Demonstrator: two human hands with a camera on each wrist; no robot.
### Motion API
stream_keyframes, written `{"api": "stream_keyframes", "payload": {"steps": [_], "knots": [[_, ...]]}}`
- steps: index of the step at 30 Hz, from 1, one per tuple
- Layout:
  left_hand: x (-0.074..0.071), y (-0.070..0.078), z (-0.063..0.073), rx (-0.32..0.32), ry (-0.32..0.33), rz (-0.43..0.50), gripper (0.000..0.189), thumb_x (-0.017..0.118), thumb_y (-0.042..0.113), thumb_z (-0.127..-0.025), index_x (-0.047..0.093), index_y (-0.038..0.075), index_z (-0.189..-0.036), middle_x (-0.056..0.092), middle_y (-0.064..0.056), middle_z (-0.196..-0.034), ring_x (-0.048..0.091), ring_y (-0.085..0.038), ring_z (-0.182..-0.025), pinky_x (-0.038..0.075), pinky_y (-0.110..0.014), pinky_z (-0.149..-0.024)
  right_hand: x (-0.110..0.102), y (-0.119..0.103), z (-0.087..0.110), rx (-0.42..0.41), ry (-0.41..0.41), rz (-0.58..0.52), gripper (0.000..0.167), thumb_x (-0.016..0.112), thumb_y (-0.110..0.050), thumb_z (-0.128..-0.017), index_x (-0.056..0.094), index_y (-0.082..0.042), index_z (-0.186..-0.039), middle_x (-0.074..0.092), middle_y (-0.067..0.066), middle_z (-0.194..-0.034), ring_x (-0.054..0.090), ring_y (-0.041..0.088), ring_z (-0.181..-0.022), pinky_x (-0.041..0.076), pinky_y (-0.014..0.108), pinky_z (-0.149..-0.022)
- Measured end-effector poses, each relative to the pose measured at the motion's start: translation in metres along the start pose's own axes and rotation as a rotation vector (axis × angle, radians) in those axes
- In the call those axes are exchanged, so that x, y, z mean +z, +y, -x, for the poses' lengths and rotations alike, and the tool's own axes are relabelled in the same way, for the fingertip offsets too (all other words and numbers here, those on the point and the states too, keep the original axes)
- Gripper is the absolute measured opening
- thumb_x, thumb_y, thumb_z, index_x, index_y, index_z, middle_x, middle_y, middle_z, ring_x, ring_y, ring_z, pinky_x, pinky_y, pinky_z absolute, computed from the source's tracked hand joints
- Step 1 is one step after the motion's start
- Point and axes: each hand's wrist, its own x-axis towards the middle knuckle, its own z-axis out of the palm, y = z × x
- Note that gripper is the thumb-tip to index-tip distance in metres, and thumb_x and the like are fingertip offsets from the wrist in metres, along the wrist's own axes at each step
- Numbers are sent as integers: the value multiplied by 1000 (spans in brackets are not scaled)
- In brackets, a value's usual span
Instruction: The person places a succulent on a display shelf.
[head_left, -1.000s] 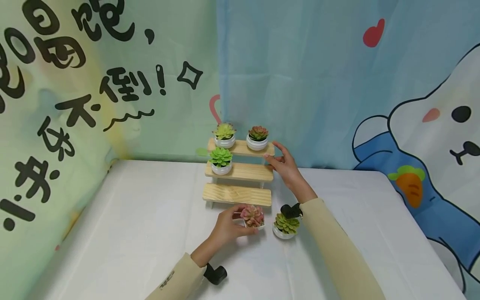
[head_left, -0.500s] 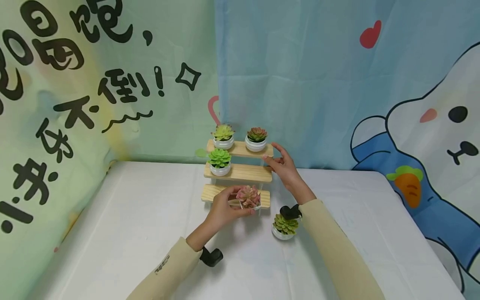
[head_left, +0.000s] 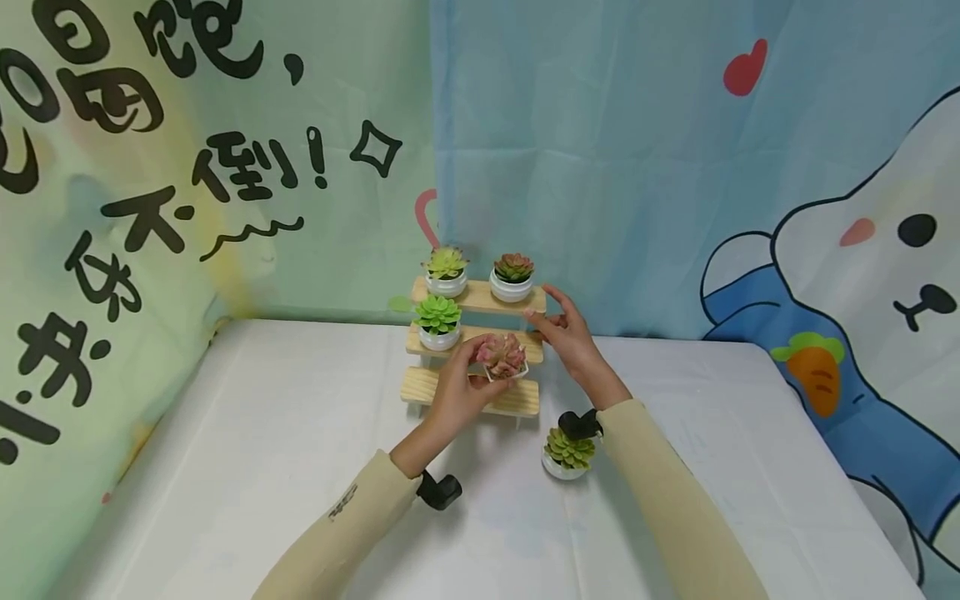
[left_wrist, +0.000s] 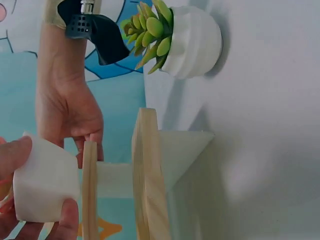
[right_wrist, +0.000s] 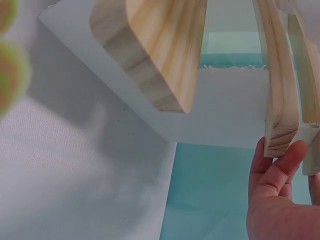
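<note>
In head view we lose the near edge of the tabletop (head_left: 225,433); left wrist mostly crops pink succulent (head_left: 501,356); right wrist blurs green succulent (right_wrist: 12,75).

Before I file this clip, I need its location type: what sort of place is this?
Probably an indoor tabletop filming setup: a white-covered table, printed blue and green fabric backdrops, and a three-tier pale wooden stand holding small succulents in round white pots.

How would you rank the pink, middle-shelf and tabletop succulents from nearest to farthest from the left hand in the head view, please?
1. Pink succulent: held in the left hand.
2. Middle-shelf succulent: farther back, to its left.
3. Tabletop succulent: lower right in the view.
</note>
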Motion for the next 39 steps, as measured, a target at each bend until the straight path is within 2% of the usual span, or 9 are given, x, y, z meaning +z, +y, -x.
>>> {"api": "stream_keyframes", "payload": {"steps": [6, 11, 16, 18, 21, 26, 32, 36, 39], "knots": [[2, -1, -9, 38, -30, -79, 59, 78, 2, -82, 50, -5, -133, 53, -23, -124, 55, -34, -111, 55, -34, -77, 0, 1, 0, -11, 5, -2, 69, 56, -28, -100, 18, -20, -157, 45, 7, -98, 54, 11, -86, 34, 49, -110], [3, 0, -15, 24, -40, -77, 59, 77, 5, -84, 49, -3, -135, 53, -22, -125, 55, -34, -114, 56, -38, -81, 0, 2, 0, -15, -11, -6, 70, 56, -27, -100, 16, -19, -157, 48, 9, -100, 58, 9, -86, 35, 48, -110], [6, 1, -21, 11, -42, -96, 60, 76, 9, -85, 47, -4, -137, 52, -22, -125, 56, -35, -116, 54, -38, -83, 0, 2, 0, -14, -11, 2, 71, 57, -30, -100, 16, -21, -158, 50, 6, -100, 53, 12, -91, 35, 49, -110], [8, 1, -23, 9, -35, -112, 61, 76, 9, -85, 48, -4, -137, 53, -22, -124, 56, -35, -114, 54, -37, -83, 0, 2, 0, -12, -7, 5, 71, 57, -30, -100, 17, -21, -157, 50, 5, -99, 52, 13, -89, 35, 49, -109], [10, 0, -24, 1, -21, -137, 62, 76, 9, -86, 46, -4, -138, 52, -22, -120, 56, -32, -103, 50, -32, -78, 0, 2, -1, -12, -3, 0, 70, 57, -29, -100, 18, -21, -157, 51, 3, -95, 53, 10, -85, 36, 50, -108], [12, 1, -27, -18, 3, -155, 64, 73, 10, -88, 42, -6, -140, 51, -21, -110, 48, -24, -84, 41, -26, -70, 0, 2, 0, -26, -7, -16, 66, 53, -20, -102, 17, -19, -157, 55, -1, -87, 58, 5, -80, 37, 49, -107], [13, 2, -34, -41, -5, -124, 63, 73, 11, -88, 42, -7, -139, 50, -18, -101, 49, -30, -81, 36, -23, -65, -2, 3, 1, -32, -15, -3, 65, 50, -19, -103, 16, -20, -158, 55, 0, -90, 56, 7, -86, 35, 49, -109], [14, 1, -38, -67, -13, -103, 63, 72, 11, -89, 41, -8, -140, 51, -21, -106, 51, -39, -85, 36, -22, -64, -2, 4, 0, -34, -16, -3, 64, 49, -20, -103, 15, -20, -158, 55, 0, -90, 56, 8, -87, 36, 48, -109], [15, -1, -41, -82, -4, -111, 62, 72, 11, -89, 42, -8, -139, 52, -24, -114, 52, -37, -88, 37, -22, -66, -1, 4, -1, -41, -11, -7, 64, 50, -21, -103, 15, -18, -157, 55, -1, -86, 57, 7, -85, 38, 47, -107]]}}
